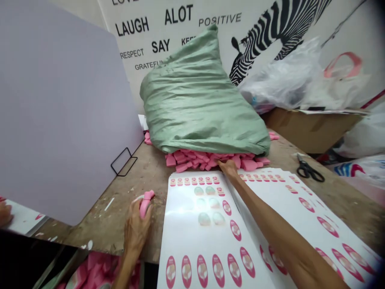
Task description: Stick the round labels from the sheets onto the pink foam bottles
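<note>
In my left hand (138,220), low over the bench, the fingers are closed around a pink foam piece (145,205) with a narrow neck. My right hand (230,168) reaches to the front of a pile of pink foam pieces (195,157). Its fingers are drawn together at one of them, and the fingertips are partly hidden. A large green sack (198,104) rests above the pile, with pieces at its mouth. Under my right forearm lie printed sticker sheets (186,237) with pink oval and small label prints; several stickers are gone from the nearest sheet.
Black scissors (309,170) lie on the bench at the right, near a cardboard box (315,124) with plastic bags. A large pale panel (66,112) stands at the left beside a black wire stand (124,162). Another person's hand (4,212) shows at the left edge. More pink pieces (93,273) sit below the bench edge.
</note>
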Tool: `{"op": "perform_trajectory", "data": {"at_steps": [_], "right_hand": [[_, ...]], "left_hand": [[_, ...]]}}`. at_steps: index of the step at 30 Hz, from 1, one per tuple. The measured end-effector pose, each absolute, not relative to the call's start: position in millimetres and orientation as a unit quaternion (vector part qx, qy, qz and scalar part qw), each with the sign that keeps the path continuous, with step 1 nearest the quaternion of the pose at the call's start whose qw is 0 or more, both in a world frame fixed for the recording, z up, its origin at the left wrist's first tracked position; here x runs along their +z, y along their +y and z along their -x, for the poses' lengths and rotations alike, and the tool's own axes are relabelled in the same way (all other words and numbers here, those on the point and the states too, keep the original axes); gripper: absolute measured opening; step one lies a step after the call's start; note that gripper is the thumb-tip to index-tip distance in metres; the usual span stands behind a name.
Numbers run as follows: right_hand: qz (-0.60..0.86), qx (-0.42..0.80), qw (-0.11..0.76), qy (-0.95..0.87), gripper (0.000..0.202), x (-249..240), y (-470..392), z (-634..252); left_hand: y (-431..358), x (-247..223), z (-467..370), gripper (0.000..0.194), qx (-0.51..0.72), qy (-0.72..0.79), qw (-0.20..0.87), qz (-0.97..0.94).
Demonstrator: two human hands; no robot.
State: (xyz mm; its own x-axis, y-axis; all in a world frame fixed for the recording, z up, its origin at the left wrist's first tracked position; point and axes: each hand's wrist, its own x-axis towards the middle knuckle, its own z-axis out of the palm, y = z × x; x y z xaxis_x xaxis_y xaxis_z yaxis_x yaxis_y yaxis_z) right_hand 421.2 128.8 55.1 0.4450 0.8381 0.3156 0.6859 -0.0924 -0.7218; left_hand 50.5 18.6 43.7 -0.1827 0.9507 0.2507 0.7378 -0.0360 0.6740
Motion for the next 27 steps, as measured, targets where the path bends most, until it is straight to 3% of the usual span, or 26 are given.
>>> {"op": "perform_trajectory", "data": {"at_steps": [2,4,6,9,11,14,17,20,27], "right_hand": [[0.734,0.085,0.436,-0.513,0.037,56.2,131.7,-417.4],[0.724,0.084,0.447,-0.518,0.035,57.0,115.2,-407.8],[0.695,0.081,0.456,-0.550,0.034,57.7,82.1,-393.4],[0.579,0.030,0.422,-0.697,0.029,61.2,17.3,-367.8],[0.466,-0.010,0.358,-0.809,0.022,65.3,-21.8,-352.9],[0.406,-0.004,0.307,-0.861,0.023,68.4,-59.0,-341.2],[0.544,0.096,0.340,-0.761,0.031,62.7,-72.0,-343.1],[0.650,0.171,0.318,-0.669,0.021,51.9,-70.7,-349.3],[0.642,0.067,0.246,-0.723,0.017,33.5,-47.9,-350.6]], "left_hand": [[24.0,52.7,-54.7,0.054,0.401,0.663,0.072,-0.627],[18.9,64.0,-68.0,0.052,0.435,0.646,0.116,-0.616],[7.8,73.9,-89.7,0.045,0.446,0.601,0.322,-0.580],[-8.0,81.8,-129.4,0.054,0.370,0.433,0.726,-0.385],[-14.8,81.8,-151.0,0.053,0.325,0.330,0.848,-0.259],[-23.3,78.2,-163.4,0.035,0.366,0.328,0.847,-0.202],[-32.3,75.4,-154.7,0.029,0.429,0.396,0.769,-0.261],[-40.6,72.6,-143.9,0.033,0.454,0.438,0.709,-0.316],[-44.4,59.6,-161.2,0.039,0.405,0.482,0.652,-0.423]]}}
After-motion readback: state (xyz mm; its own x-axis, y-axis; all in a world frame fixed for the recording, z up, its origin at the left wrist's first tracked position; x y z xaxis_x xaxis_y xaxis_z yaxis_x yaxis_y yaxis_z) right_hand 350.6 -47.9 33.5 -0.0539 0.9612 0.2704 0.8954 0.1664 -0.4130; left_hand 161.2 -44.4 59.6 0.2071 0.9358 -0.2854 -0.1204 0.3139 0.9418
